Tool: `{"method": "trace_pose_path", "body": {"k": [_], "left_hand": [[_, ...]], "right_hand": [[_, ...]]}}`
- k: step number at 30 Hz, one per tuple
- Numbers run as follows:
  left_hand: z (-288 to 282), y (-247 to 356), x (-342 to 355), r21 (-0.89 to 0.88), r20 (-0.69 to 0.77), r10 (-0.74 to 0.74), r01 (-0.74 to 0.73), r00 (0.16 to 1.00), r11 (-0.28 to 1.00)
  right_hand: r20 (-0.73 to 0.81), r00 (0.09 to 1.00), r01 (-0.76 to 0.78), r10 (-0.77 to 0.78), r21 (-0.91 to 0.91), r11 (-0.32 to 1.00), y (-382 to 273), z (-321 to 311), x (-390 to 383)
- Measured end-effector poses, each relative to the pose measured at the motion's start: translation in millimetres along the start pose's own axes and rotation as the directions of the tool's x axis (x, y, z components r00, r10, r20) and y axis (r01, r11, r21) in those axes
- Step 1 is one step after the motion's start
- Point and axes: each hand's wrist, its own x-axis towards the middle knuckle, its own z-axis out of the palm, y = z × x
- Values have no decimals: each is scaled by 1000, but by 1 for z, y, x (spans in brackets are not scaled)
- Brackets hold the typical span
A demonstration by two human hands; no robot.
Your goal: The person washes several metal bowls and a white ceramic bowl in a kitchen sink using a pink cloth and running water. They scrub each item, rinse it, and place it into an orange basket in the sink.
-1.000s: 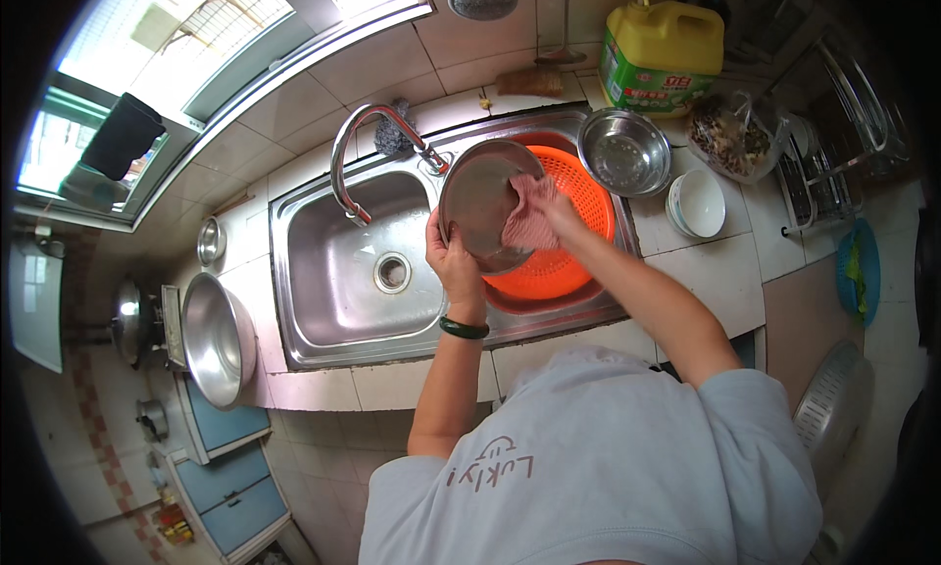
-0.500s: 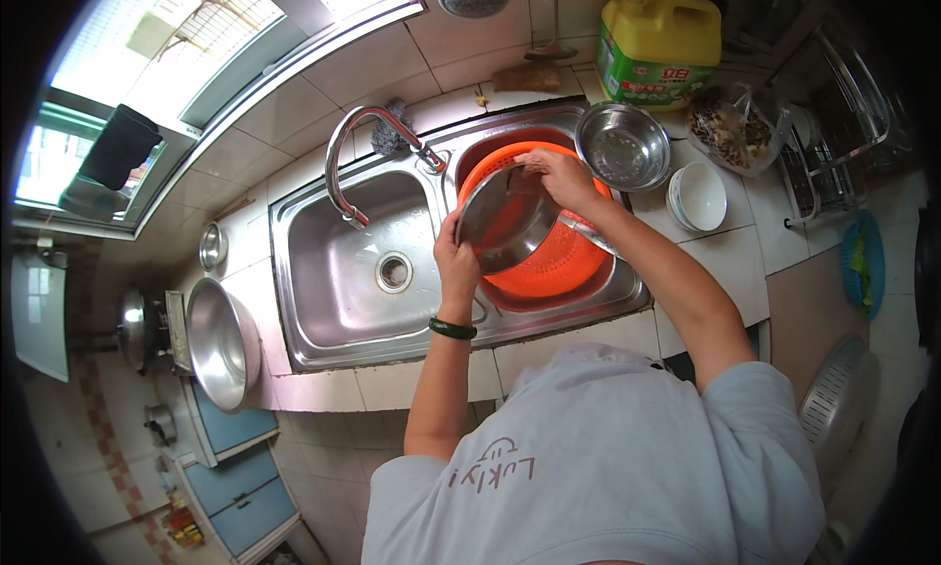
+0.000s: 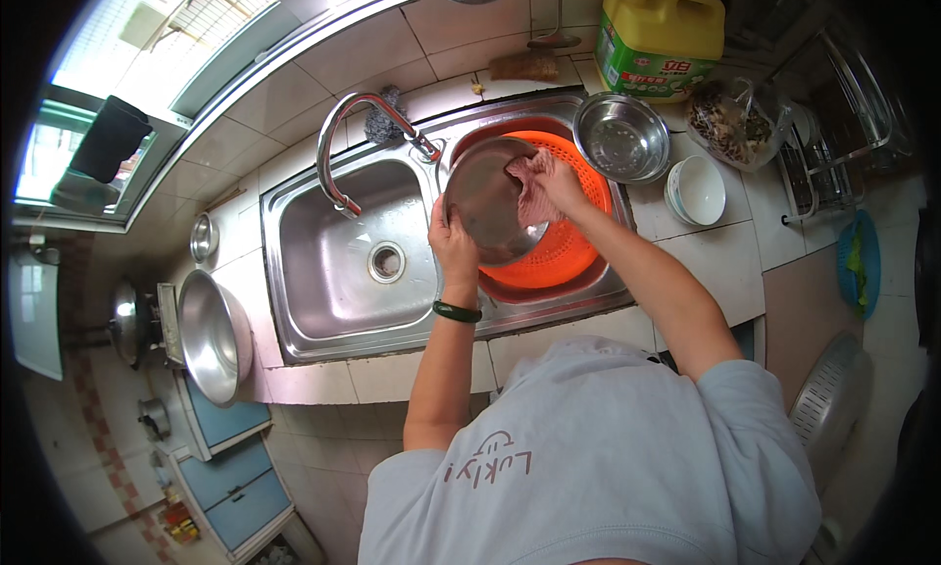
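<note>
My left hand, below a dark bangle, grips the left rim of a round stainless-steel bowl. The bowl is tilted over an orange plastic colander, which sits in the right compartment of a double steel sink. Closed around a pink cloth, my right hand presses it against the bowl near its right side. Part of the colander is hidden behind the bowl and my right forearm.
A curved faucet arches over the left sink compartment. To the right stand another steel bowl, white bowls, a yellow-green jug and a bagged heap of food. A large metal basin rests at the left.
The bowl has turned, so more of its broad surface faces up. My right hand has moved from its far rim toward me, and the pink cloth now shows.
</note>
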Motion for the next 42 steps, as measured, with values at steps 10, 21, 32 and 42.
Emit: {"method": "trace_pose_path", "body": {"k": [10, 21, 32, 42], "left_hand": [[6, 6, -3, -162, -117, -45, 26, 992, 986], [6, 11, 0, 130, 162, -1, -21, 987, 991], [-9, 21, 2, -275, -86, -86, 59, 993, 960], [23, 15, -1, -303, -127, -37, -3, 991, 953]], "right_hand": [[197, 952, -306, 236, 541, 783, 26, 40, -60], [464, 751, 637, -469, -323, 700, -101, 3, 14], [16, 998, -70, 69, 201, 977, -14, 16, 9], [277, 901, -425, 336, 721, 548, -3, 43, -55]]}}
